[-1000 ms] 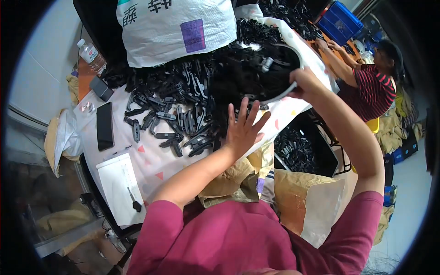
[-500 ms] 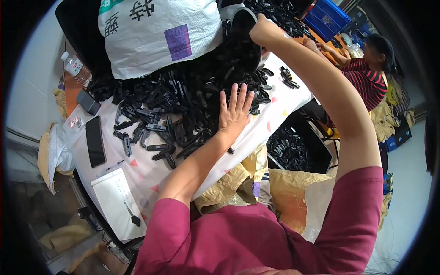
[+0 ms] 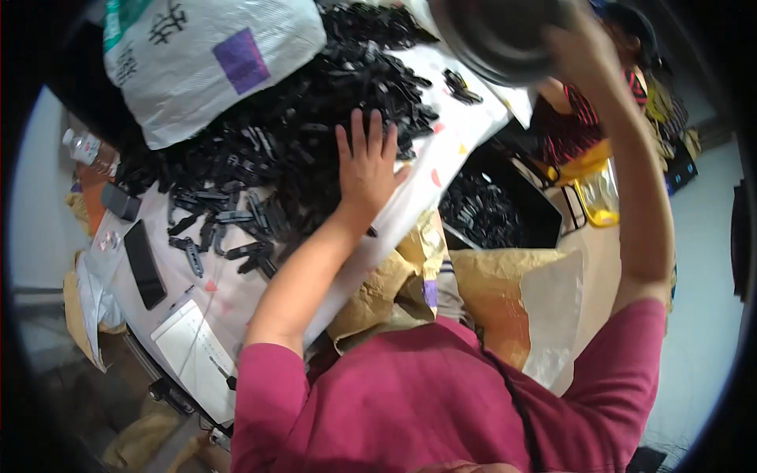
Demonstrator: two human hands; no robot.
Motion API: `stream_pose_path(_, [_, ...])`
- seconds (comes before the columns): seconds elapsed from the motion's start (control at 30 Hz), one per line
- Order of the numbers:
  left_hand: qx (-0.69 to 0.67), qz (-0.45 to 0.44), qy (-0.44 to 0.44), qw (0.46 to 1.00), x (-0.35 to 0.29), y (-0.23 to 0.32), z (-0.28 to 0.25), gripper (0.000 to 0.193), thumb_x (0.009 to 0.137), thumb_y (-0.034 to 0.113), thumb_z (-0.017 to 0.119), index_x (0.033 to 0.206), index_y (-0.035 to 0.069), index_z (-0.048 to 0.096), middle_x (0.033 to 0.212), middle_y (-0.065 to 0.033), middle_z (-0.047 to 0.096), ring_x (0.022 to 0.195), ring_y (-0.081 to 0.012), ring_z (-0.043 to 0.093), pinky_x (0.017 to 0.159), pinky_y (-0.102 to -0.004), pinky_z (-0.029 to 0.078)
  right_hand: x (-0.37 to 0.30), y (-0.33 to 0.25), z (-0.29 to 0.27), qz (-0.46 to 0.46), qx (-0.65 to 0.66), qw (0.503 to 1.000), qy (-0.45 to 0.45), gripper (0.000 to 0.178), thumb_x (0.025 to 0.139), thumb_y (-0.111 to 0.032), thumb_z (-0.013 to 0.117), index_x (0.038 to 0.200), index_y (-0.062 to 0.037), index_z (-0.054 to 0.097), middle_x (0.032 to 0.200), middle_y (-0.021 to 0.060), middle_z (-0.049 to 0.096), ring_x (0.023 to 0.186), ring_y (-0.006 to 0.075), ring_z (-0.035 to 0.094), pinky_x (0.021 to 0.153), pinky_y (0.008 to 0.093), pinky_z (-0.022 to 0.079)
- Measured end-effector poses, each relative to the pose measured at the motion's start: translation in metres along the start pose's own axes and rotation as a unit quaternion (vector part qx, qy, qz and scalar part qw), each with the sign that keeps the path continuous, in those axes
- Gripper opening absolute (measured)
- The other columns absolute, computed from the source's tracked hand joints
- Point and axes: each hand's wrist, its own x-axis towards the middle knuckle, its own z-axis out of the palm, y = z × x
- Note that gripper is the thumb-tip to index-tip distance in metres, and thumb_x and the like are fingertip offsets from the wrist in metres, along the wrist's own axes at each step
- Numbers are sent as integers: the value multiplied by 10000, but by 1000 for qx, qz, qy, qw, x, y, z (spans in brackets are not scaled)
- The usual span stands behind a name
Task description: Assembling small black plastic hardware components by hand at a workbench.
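hands apart: left splayed palm-down, right raised, gripping basin

A phone lies left of heaped parts on the tablecloth.

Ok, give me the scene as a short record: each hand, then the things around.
left hand: fingers spread, over the near edge of the black parts; contact unclear
right hand: blurred, gripping a dark bowl held up at the far right
far left: white sack with a purple patch
table's left side: phone, open notebook, bottle
right of table, lower: black bin with dark pieces inside
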Motion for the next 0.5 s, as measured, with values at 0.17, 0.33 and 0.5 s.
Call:
stream_pose_path(0.17, [-52, 48, -6, 997, -3, 20, -2, 689, 711, 503, 629, 1241, 91, 476, 1360, -176, 314, 1297, -424, 189, 1039, -581, 136, -269, 104, -166, 234, 190, 953, -26, 580, 776, -197, 559, 1293, 10, 398, 1189, 114, 521, 979, 171, 550, 801, 276, 467])
stream_pose_path(0.33, [-115, 138, -51, 982, -12, 86, -20, 656, 713, 444, 656, 1230, 82, 480, 1348, -169, 327, 1287, -408, 219, 1024, -550, 211, -435, 109, -134, 385, 121, 905, -134, 645, 660, -17, 441, 1303, 3, 395, 1154, 150, 568, 1003, 285, 575, 879, 385, 442])
stream_pose_path(0.5, [-342, 439, -89, 826, -40, 189, -55, 413, 732, 207, 598, 1127, 95, 550, 1204, -107, 495, 1208, -285, 398, 1023, -501, 267, -470, 102, 61, 343, 13, 856, -386, 688, 738, -33, 468, 1372, -226, 284, 1072, 225, 563, 828, 377, 597, 704, 454, 468])
